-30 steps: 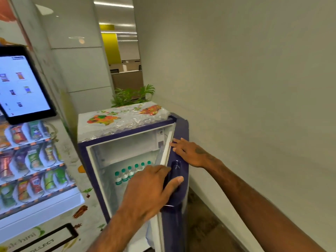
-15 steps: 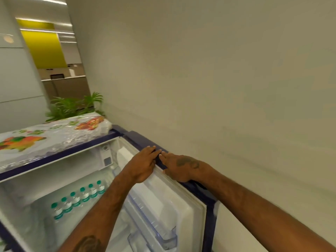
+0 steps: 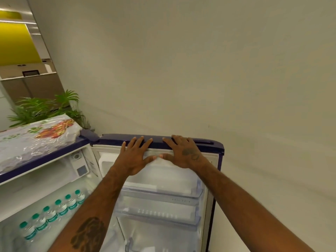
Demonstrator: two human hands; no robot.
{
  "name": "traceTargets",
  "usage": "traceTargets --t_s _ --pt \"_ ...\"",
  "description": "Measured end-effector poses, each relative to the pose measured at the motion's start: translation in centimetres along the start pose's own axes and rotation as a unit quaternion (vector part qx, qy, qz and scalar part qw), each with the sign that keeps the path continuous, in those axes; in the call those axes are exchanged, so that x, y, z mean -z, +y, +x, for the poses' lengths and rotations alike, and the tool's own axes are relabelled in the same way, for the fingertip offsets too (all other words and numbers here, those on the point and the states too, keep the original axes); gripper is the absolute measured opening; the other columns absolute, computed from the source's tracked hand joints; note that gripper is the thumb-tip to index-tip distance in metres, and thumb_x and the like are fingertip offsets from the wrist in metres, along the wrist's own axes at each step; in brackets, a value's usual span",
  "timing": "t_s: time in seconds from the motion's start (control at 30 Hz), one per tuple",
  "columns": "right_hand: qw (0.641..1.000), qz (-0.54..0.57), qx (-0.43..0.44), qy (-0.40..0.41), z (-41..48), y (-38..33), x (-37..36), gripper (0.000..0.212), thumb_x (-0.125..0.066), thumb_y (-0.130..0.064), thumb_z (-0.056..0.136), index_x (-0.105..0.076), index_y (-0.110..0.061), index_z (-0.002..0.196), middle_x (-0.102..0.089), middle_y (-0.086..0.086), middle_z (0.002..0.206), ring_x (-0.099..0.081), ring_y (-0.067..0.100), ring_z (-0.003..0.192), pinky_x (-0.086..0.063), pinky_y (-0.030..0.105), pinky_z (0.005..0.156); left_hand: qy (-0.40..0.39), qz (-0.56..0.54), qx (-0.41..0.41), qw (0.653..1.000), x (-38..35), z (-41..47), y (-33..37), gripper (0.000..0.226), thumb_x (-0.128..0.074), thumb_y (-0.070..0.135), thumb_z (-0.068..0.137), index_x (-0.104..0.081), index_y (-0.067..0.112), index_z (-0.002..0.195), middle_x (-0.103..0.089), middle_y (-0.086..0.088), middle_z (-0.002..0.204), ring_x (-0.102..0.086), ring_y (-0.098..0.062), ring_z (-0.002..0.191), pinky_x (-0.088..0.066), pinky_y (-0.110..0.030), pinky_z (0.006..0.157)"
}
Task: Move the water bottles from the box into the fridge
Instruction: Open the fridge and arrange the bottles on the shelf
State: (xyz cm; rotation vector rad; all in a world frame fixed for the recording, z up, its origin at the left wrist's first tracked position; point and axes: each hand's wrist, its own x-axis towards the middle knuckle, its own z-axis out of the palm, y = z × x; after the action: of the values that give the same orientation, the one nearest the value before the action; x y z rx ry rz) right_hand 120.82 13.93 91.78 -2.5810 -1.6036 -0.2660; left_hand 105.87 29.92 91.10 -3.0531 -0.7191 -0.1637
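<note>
A small dark-blue fridge [image 3: 41, 160] stands with its door [image 3: 214, 144] swung wide open toward the wall. Both my hands lie flat on the door's top edge, side by side. My left hand [image 3: 135, 157] has straight fingers over the blue rim. My right hand [image 3: 183, 153] rests the same way just to its right, thumbs almost touching. Inside, a row of several water bottles [image 3: 52, 213] with green caps stands on a shelf at the lower left. The door's clear shelves [image 3: 160, 197] hold nothing visible. No box is in view.
A plain wall [image 3: 218, 70] runs close behind the open door. The fridge top carries a flowered plastic cover [image 3: 36, 137]. Green plants [image 3: 45, 106] stand behind the fridge, with a counter and a yellow wall farther back on the left.
The door has swung from nearly shut to fully open against the wall. My hands moved from its handle and edge up onto its top rim, and my view turned right.
</note>
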Motion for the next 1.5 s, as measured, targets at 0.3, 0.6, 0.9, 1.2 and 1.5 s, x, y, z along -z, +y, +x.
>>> traceTargets --t_s 0.3,0.6,0.9,1.2,1.5 --pt "1.000 0.004 -0.001 0.024 4.4 3.1 -2.0 0.075 -0.021 -0.077 0.087 -0.026 -0.034 0.148 -0.034 0.004 0.151 -0.034 0.026 0.136 -0.023 0.053 0.113 0.017 -0.007 0.055 0.998 -2.1 3.8 1.0 0.082 -0.026 0.076 0.088 0.004 0.038 0.155 0.004 0.000 0.165 0.007 -0.030 0.151 -0.007 -0.054 0.119" --pt "0.999 0.011 0.029 0.029 6.8 4.9 -3.0 0.071 -0.025 -0.073 0.090 -0.026 -0.034 0.149 -0.035 0.003 0.151 -0.033 0.025 0.136 -0.023 0.052 0.112 0.015 -0.014 0.076 0.997 -2.5 5.2 1.4 0.086 -0.028 0.078 0.087 0.007 0.039 0.155 0.009 0.002 0.165 0.012 -0.031 0.151 -0.008 -0.060 0.118" --pt "0.998 0.005 0.041 0.040 8.0 5.8 -3.9 0.069 -0.024 -0.072 0.091 -0.025 -0.036 0.149 -0.033 0.001 0.152 -0.033 0.024 0.137 -0.023 0.050 0.112 0.014 -0.010 0.089 0.996 -2.8 5.6 1.7 0.085 -0.030 0.076 0.089 0.011 0.039 0.154 0.014 0.002 0.164 0.016 -0.029 0.150 -0.007 -0.061 0.118" --pt "0.999 0.013 0.038 0.025 8.2 5.7 -3.8 0.066 -0.023 -0.071 0.092 -0.023 -0.038 0.149 -0.031 0.000 0.154 -0.030 0.024 0.139 -0.020 0.051 0.113 0.027 0.009 0.080 0.996 -2.8 4.2 1.1 0.084 -0.030 0.073 0.092 0.010 0.036 0.155 0.017 0.000 0.164 0.014 -0.026 0.150 -0.003 -0.055 0.120" --pt "0.999 0.007 -0.018 0.033 7.3 1.5 -3.3 0.094 0.000 -0.082 0.080 -0.031 -0.025 0.148 -0.032 0.014 0.153 -0.025 0.035 0.142 -0.016 0.064 0.112 0.039 0.035 0.158 0.986 -2.4 -4.8 -5.3 0.085 -0.028 0.070 0.094 0.016 0.030 0.155 0.018 -0.004 0.163 0.012 -0.028 0.151 -0.001 -0.052 0.119"
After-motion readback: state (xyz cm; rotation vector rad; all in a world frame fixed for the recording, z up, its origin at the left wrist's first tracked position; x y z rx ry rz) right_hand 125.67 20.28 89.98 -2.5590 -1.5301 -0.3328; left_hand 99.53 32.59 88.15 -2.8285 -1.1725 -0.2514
